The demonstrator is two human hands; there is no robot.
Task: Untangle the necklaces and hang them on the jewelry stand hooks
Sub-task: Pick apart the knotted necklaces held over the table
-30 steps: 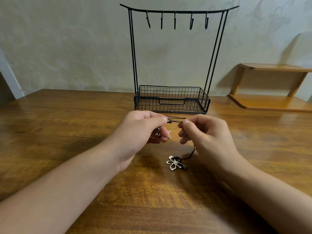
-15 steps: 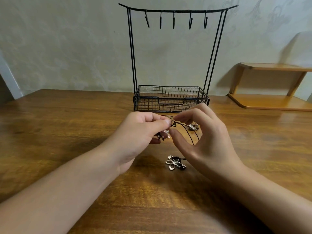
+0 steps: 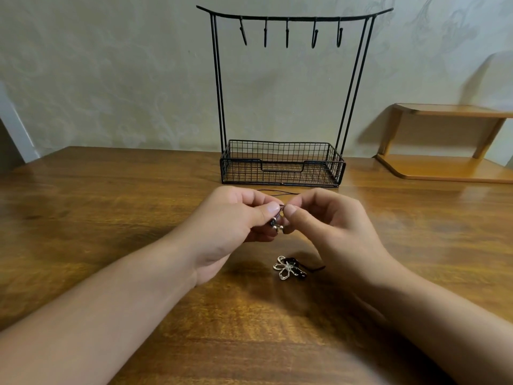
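Two hands pinch thin black cord [image 3: 282,208] near wire stand [image 3: 283,162].

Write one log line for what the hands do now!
left hand: pinching thin black cord | right hand: pinching same | five black hooks: bare

I see a wooden worktop [image 3: 111,218] carrying a wire stand [image 3: 283,165] at the back, a flower pendant [image 3: 287,268] nearer me, and a shelf [image 3: 444,168] far right.
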